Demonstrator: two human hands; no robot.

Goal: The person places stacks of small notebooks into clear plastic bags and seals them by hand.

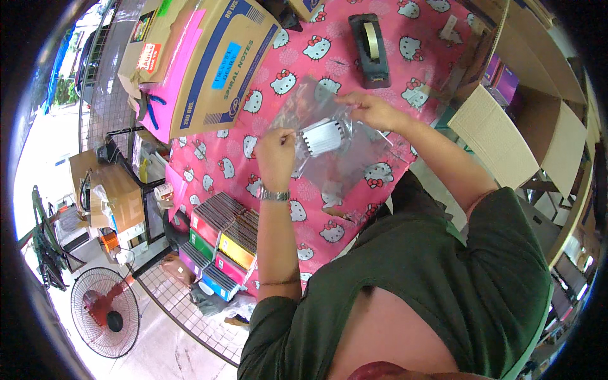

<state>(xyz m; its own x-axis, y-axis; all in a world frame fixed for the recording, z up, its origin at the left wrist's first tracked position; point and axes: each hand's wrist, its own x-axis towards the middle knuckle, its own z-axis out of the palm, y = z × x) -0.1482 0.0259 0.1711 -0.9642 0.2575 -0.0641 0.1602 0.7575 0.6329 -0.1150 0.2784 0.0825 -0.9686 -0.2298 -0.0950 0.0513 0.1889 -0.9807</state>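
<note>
A clear plastic bag (345, 174) lies loosely spread over the pink table, between my two hands. A small white block (323, 137) with black notched edges sits inside or under the clear film; I cannot tell which. My left hand (277, 154), a metal watch on its wrist, has its fingers closed at the bag's left side, beside the white block. At the bag's upper right, the fingers of my right hand (373, 113) pinch the film.
A large carton (218, 69) stands at the far left, with blue-handled scissors (151, 111) on its side. Beyond my hands lies a black tape dispenser (370, 54). Stacks of colourful spiral notebooks (221, 244) sit near left. An open carton (506, 126) stands at right; a fan (104, 310) is lower left.
</note>
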